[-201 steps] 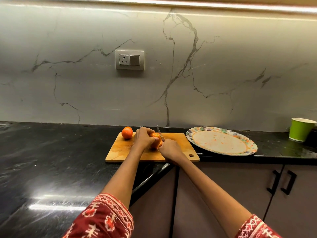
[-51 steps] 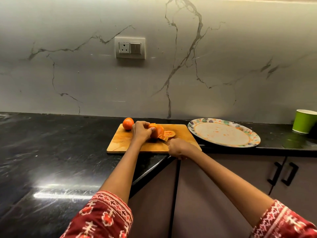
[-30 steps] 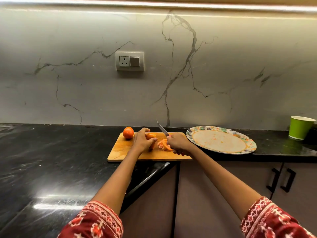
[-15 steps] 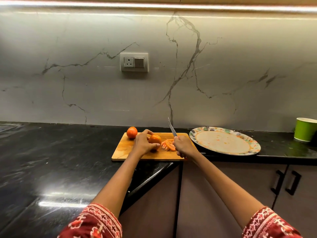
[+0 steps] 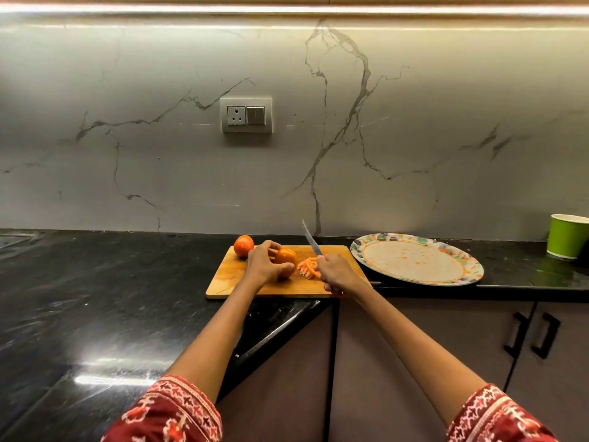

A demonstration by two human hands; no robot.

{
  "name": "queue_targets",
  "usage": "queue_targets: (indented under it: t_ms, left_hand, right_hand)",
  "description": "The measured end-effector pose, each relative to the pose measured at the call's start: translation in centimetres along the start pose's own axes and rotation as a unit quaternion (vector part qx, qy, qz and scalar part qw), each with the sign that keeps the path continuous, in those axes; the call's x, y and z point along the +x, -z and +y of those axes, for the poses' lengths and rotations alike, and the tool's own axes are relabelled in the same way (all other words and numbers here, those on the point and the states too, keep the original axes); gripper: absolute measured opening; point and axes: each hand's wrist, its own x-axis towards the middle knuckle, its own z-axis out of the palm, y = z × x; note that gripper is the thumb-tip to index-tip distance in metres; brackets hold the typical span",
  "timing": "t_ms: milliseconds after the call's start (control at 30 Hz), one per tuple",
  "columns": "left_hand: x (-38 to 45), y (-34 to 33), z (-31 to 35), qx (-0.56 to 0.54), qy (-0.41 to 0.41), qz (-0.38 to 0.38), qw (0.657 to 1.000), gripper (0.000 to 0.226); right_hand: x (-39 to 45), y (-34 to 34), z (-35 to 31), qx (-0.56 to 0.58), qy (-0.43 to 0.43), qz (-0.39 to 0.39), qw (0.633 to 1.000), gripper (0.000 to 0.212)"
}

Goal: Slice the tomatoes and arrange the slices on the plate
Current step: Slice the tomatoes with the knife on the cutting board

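On the wooden cutting board [image 5: 229, 279] my left hand [image 5: 263, 263] grips a part-cut tomato [image 5: 286, 257], fingers curled around its left side. Cut tomato slices [image 5: 307, 267] lie on the board just right of it. My right hand [image 5: 336, 272] holds a knife [image 5: 310, 239] by the handle, blade raised and tilted up and to the left above the slices. A whole tomato [image 5: 243, 246] sits at the board's back left corner. The oval patterned plate [image 5: 468, 275] lies to the right of the board, with only juice smears on it.
The board sits on a black stone counter [image 5: 111, 298] at an inner corner, with its front edge over the cabinets. A green paper cup [image 5: 567, 236] stands at the far right. A marble wall with a socket [image 5: 246, 114] rises behind. Cabinet handles [image 5: 532, 334] are at lower right.
The knife has risen from the cutting position to blade-up above the slices. More slices lie on the board than earlier. My left hand stays on the tomato.
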Motion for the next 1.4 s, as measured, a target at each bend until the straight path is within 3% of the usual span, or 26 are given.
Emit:
queue_targets:
  t_ms: [133,333,467,567,867,1000,1400]
  left_hand:
    - [-0.3,-0.2,0.3,-0.021,-0.006,-0.023,0.999,0.055]
    - [-0.4,-0.9,1.0,-0.023,0.009,0.036,0.999,0.043]
    - [0.0,-0.4,1.0,-0.018,0.022,0.005,1.000,0.041]
    - [0.0,-0.2,1.0,-0.021,0.024,-0.013,0.999,0.044]
    - [-0.6,-0.4,0.9,-0.052,0.019,0.040,0.998,0.042]
    - [-0.8,-0.3,0.6,-0.064,0.017,0.048,0.997,0.041]
    - [-0.4,-0.1,0.3,-0.077,0.028,0.038,0.996,0.039]
  right_hand:
    - [-0.6,-0.8,-0.6,-0.058,0.030,-0.042,0.997,0.034]
    - [-0.8,-1.0,-1.1,-0.142,0.022,-0.065,0.988,0.035]
    - [-1.1,-0.8,-1.6,-0.166,0.013,-0.078,0.983,0.033]
    - [-1.5,-0.9,-1.9,-0.176,0.019,-0.069,0.982,0.031]
    - [-2.7,-1.1,-3.0,-0.168,0.044,0.015,0.985,0.031]
    - [-2.9,-1.8,-3.3,-0.220,0.050,-0.011,0.974,0.030]
    - [-3.1,-3.2,-3.2,-0.244,0.047,0.016,0.969,0.023]
